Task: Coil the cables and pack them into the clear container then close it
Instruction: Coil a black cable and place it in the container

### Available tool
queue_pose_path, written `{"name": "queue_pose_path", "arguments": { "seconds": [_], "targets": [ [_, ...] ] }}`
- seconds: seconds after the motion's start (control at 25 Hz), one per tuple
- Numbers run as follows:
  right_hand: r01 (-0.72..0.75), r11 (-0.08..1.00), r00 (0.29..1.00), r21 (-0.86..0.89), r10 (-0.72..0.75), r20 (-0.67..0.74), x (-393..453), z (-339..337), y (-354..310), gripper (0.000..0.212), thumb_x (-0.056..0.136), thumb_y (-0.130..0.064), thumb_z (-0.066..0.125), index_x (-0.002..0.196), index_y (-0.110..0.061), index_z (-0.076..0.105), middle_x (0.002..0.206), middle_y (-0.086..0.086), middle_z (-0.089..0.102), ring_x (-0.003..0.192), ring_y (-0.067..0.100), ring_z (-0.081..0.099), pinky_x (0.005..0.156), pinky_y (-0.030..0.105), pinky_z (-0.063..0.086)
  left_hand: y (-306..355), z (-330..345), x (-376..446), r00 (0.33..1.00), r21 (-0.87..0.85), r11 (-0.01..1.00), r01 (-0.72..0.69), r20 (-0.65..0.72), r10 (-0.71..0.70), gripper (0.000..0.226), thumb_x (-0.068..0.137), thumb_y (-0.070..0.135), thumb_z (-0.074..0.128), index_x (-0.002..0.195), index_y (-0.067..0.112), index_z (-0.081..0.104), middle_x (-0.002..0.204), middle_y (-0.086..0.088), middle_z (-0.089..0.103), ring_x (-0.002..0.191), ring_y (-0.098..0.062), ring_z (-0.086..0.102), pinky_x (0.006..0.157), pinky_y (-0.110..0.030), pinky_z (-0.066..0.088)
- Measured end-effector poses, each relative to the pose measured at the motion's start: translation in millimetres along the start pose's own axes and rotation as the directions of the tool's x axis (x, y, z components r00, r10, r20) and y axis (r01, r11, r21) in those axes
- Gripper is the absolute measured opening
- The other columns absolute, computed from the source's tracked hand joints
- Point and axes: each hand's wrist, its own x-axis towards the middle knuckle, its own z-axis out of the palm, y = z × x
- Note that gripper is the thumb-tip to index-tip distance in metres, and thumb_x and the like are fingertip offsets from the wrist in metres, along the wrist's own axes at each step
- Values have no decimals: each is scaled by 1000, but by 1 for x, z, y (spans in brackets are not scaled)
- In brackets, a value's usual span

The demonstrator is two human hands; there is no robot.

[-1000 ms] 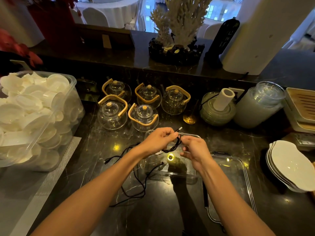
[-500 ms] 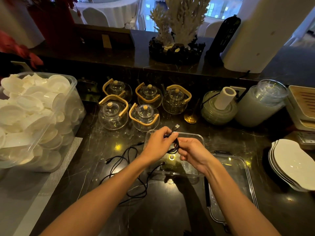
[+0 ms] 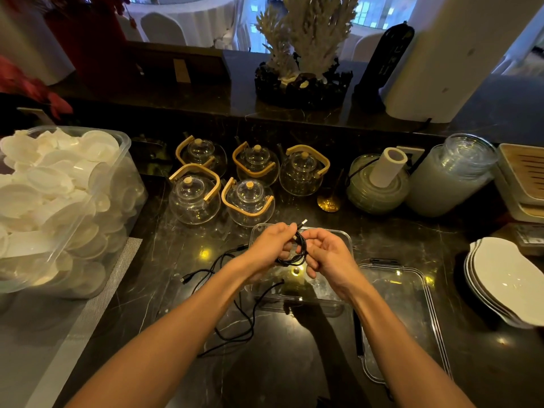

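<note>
I observe loose black cables lying on the dark counter, below and left of the grip. Above the open clear container, my left hand and right hand both clench one coiled cable, its plug protruding upward. The container lid lies right of the grip. Beyond stand glass teapots.

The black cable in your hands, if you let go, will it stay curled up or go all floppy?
Probably floppy. The black cable is thin and bends into small loops between the left hand and right hand, so it looks soft, not stiff. The loose cables on the counter sprawl in wavy lines, so the coil would likely spring open if released. It seems light.
</note>
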Motion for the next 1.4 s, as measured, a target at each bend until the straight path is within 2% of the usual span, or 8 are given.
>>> {"name": "queue_pose_path", "arguments": {
  "seconds": [0.12, 0.32, 0.48, 0.56, 0.64, 0.8, 1.0, 1.4],
  "targets": [
    [34, 999, 999, -27, -34, -6, -2, 0, 1, 19, 102, 10, 43, 115, -3, 50, 76, 10, 60, 49, 11, 44, 41, 25, 44, 3, -4, -4, 985, -162, 982, 94, 160, -68, 27, 108, 30, 42, 90, 17, 57, 64, 4, 55, 52, -3, 33, 51, -16, 23],
    [57, 965, 991, -256, -86, -106, -6, 9, 7, 18, 100, -2, 56, 116, -9, 53, 89, 20, 58, 58, 23, 55, 52, 41, 61, -5, -1, 3, 1000, 204, 979, -5, -21, 9, 33, 105, 38, 46, 86, 17, 62, 58, 9, 46, 51, -7, 36, 50, -22, 30],
    [85, 608, 946, -789, -299, -129, -4, 13, 20, 16, 98, -24, 63, 109, -24, 51, 81, 1, 68, 63, 23, 67, 60, 49, 59, -5, 2, 8, 994, 387, 922, -17, -97, 59, 34, 101, 41, 54, 84, 14, 66, 73, -1, 59, 66, -12, 51, 61, -30, 41],
    [83, 489, 933, -869, -343, -104, -2, 15, 24, 15, 100, -26, 61, 109, -21, 51, 83, 0, 68, 63, 20, 65, 59, 46, 56, -11, 3, 8, 990, 477, 878, -38, -103, 99, 35, 103, 40, 50, 86, 12, 63, 77, 0, 59, 70, -13, 52, 66, -34, 43],
    [82, 510, 925, -856, -358, -124, 0, 16, 27, 11, 101, -26, 61, 108, -21, 56, 85, -2, 70, 63, 16, 63, 60, 44, 55, -22, 0, 8, 983, 544, 837, -60, -111, 143, 41, 104, 41, 45, 89, 6, 61, 77, -1, 56, 71, -14, 51, 68, -36, 42],
    [55, 713, 880, -699, -366, -304, 1, 16, 36, 4, 100, -24, 62, 104, -24, 62, 99, -7, 65, 80, 15, 64, 71, 40, 56, -40, -6, 10, 985, 583, 809, -78, -82, 155, 43, 105, 43, 42, 84, 9, 57, 73, 2, 52, 65, -11, 46, 65, -34, 38],
    [94, 926, 877, -366, -251, -410, 0, 6, 33, 9, 100, -14, 63, 95, -21, 61, 80, 4, 65, 63, 16, 60, 56, 42, 58, -43, -4, 14, 979, 601, 784, -155, -11, 202, 38, 106, 40, 44, 79, 15, 53, 72, 4, 49, 65, -9, 45, 64, -29, 39],
    [-356, 779, 907, -516, 154, -392, 44, -46, 61, 15, 104, -18, 55, 116, -9, 53, 85, 16, 71, 57, 20, 68, 44, 25, 54, -52, 9, 84, 985, 761, 646, -60, 151, -86, 21, 102, 26, 47, 97, 14, 63, 80, 2, 61, 76, -19, 59, 70, -36, 46]
  ]
}}
